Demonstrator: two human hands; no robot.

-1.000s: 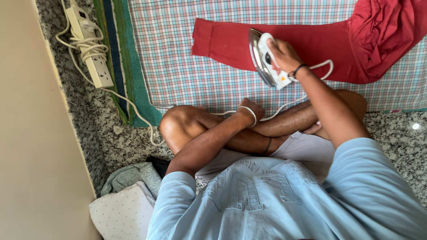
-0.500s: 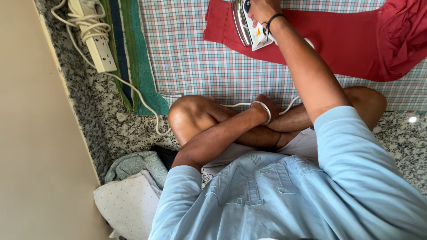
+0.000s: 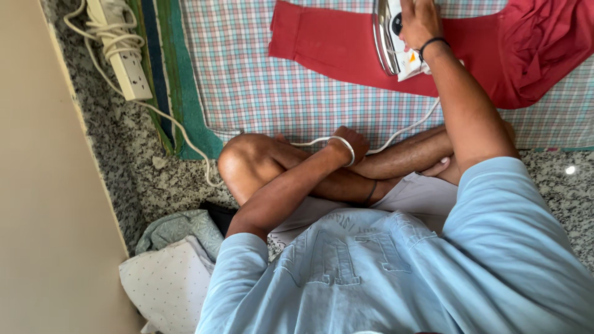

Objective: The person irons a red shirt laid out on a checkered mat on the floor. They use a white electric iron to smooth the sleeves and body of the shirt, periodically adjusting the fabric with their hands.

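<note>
R hand (image 3: pixel 419 21) fingers wrapped on iron (image 3: pixel 396 40) over red garment (image 3: pixel 346 46); L hand (image 3: pixel 352 143) fisted holding white cord (image 3: pixel 405 128)

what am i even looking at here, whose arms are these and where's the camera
The camera sits on a person's head and looks down, so you see their own body: light blue shirt, crossed legs, both arms. They sit on a speckled stone floor. In front lies a checked cloth with a red garment spread on it. The right hand grips a white electric iron on the garment. The left hand rests closed on the shin by the iron's white cord. A power strip lies on the left.
</note>
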